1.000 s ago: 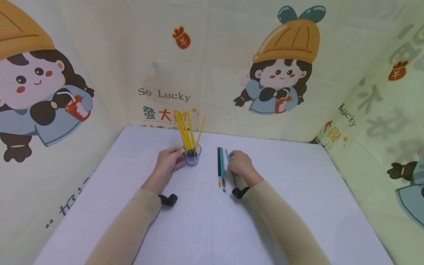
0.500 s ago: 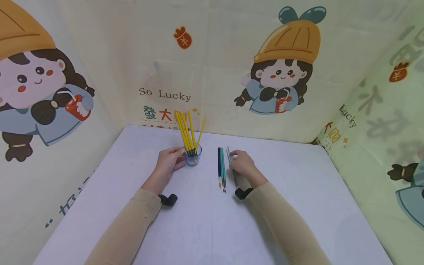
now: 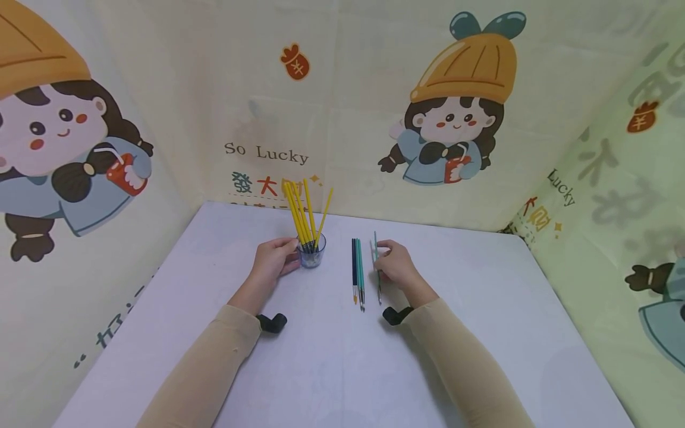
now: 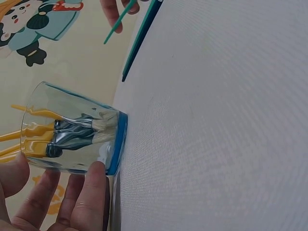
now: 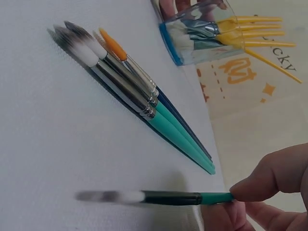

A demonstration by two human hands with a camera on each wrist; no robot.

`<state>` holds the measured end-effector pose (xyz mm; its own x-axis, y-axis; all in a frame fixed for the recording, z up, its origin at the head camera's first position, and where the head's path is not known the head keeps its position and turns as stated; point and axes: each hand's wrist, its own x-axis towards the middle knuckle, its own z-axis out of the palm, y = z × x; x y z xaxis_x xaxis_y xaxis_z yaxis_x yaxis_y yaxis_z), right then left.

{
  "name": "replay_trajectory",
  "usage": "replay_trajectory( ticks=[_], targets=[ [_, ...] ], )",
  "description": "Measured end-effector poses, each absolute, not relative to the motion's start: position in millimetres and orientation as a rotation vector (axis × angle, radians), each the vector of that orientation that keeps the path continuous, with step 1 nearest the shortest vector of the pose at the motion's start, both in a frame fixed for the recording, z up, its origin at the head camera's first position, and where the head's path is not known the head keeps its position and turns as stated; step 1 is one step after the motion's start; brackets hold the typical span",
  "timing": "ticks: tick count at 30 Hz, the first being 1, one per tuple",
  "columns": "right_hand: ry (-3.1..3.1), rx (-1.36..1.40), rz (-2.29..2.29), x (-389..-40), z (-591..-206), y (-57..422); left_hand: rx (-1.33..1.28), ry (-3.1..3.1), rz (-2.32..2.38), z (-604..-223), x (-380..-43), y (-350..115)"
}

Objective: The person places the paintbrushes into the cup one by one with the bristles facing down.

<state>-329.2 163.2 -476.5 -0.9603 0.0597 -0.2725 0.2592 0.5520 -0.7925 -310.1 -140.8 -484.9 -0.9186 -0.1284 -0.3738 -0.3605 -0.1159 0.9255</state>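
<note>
My left hand (image 3: 273,258) rests its fingertips against the side of a clear cup (image 3: 312,260) with a blue base. The fingers lie fairly straight in the left wrist view, with the thumb by the rim. Several yellow-handled paintbrushes (image 3: 299,217) stand in the cup, bristles down. My right hand (image 3: 396,265) pinches the handle of a teal paintbrush (image 5: 173,198) between thumb and fingers; its bristles look blurred in the right wrist view. Left of this hand, teal-handled paintbrushes (image 5: 125,89) and navy-handled ones (image 3: 354,261) lie side by side on the table.
The table (image 3: 321,362) has a white cover. Printed cloth (image 3: 353,107) with cartoon figures hangs behind it and at both sides. A black wrist mount (image 3: 273,323) sits below the left hand and another (image 3: 397,315) below the right.
My right hand has moved slightly right with the teal paintbrush, away from the row of brushes. The brush has turned more upright in the head view. My left hand and the cup stay put.
</note>
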Motion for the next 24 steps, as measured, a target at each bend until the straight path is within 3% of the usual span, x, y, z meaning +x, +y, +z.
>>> replay_trajectory(
  ticks=[24],
  targets=[
    [2.553, 0.258, -1.87, -323.1, -471.2, 157.8, -0.541, 1.982, 2.166, -486.1, -311.3, -140.8]
  ],
)
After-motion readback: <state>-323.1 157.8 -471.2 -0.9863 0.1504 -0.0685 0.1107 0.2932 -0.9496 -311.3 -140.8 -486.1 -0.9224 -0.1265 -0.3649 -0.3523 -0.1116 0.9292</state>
